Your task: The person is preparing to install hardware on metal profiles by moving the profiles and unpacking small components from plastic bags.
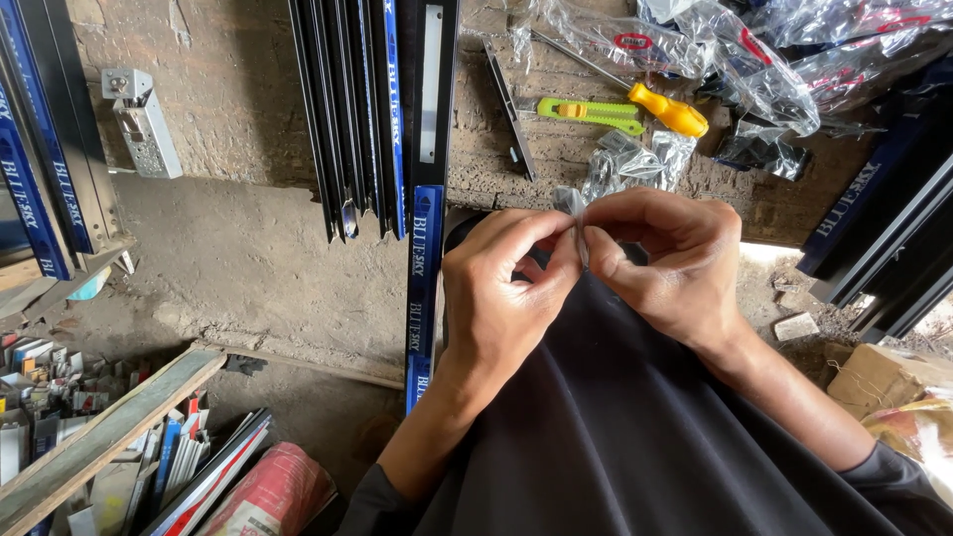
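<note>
A clear, shiny plastic bag (574, 204) is pinched between bare hands above a plain black shirt (615, 427). On the brown, dusty bench (238, 99) lie a lime-green utility knife (588, 111) and a screwdriver (667, 109) with a yellow-orange handle, beside more clear bags (695, 40) (some marked with red ovals). Black metal strips (342, 109) carry blue labels with white lettering, and a silver-grey lock (142, 121) sits nearby.

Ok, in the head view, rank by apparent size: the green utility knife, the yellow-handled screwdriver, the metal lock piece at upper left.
1. Yellow-handled screwdriver, longest counting its shaft.
2. Green utility knife and metal lock piece look about alike; I won't rank them.
</note>
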